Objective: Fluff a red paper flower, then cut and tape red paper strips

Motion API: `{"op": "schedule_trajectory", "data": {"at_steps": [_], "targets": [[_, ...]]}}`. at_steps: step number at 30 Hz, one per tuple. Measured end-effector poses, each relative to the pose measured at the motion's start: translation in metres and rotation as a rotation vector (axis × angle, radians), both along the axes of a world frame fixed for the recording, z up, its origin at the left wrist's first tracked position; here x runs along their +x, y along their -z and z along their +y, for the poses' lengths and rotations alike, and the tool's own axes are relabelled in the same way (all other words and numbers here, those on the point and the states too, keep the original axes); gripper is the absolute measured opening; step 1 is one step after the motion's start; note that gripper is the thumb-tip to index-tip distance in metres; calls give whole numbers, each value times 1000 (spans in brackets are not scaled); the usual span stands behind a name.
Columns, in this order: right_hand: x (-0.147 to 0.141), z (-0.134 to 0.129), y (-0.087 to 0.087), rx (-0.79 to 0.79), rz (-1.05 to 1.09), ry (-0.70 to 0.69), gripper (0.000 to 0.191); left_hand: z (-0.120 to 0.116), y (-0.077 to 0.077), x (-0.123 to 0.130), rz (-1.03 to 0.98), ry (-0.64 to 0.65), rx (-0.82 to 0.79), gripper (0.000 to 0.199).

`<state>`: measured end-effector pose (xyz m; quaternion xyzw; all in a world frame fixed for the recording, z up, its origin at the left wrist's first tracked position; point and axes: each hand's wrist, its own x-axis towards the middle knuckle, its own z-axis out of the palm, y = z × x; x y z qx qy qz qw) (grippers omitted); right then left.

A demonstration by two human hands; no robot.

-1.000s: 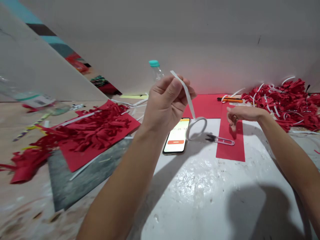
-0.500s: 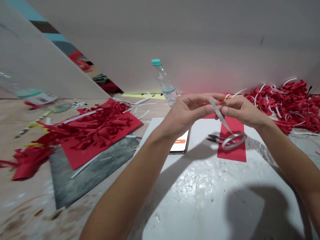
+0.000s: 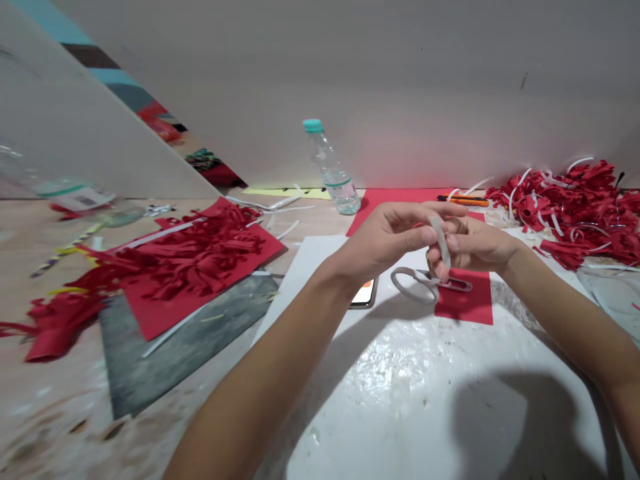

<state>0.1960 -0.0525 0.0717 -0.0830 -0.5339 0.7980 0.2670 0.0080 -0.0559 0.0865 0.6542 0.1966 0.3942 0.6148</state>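
Note:
Both my hands meet over the white work surface. My left hand [image 3: 387, 233] is closed, with thumb and fingertips pinching the near side of a narrow whitish tape strip [image 3: 441, 241]. From the other side, the closed fingers of my right hand [image 3: 480, 243] grip the same strip; a bit of red shows between the hands, too hidden to name. Below the fingers hangs the thin tape roll [image 3: 411, 285]. Behind it, scissors [image 3: 457, 285] lie on a red paper strip [image 3: 470, 310], their blades partly covered. A phone [image 3: 366, 293] is partly hidden behind my left wrist.
At left, fringed red paper [image 3: 190, 257] lies on a red sheet over a dark board [image 3: 150, 373]. A plastic bottle [image 3: 333, 170] stands by the wall. Red fringed pieces with white strips [image 3: 575, 213] are heaped at right, near an orange-and-black cutter [image 3: 465, 201].
My hands have lowered slightly and drawn closer together. The hanging tape roll has swung left, from over the red paper strip to near the phone, uncovering the scissors' handles.

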Motion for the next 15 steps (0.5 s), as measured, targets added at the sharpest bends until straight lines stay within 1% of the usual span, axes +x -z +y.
{"op": "schedule_trajectory", "data": {"at_steps": [4,6,7,9,11,12,13,15], "targets": [[-1,0,-2,18,-32,6,25,-2,-3,1,-28,4,26,31],[2,0,-6,59,-61,48,26,-1,-2,2,-56,1,28,27],[5,-1,-9,98,-79,87,27,1,-1,3,-70,-7,23,28],[16,-2,-19,209,-119,191,26,9,5,3,-94,-21,7,36],[31,-3,-31,339,-155,298,24,23,16,6,-83,-38,14,43],[39,-4,-37,390,-169,349,23,33,23,8,-33,-62,35,46],[46,-5,-42,432,-184,388,23,43,32,12,63,-109,77,47],[60,-7,-50,498,-206,436,26,64,50,26,379,-222,168,48]]}}
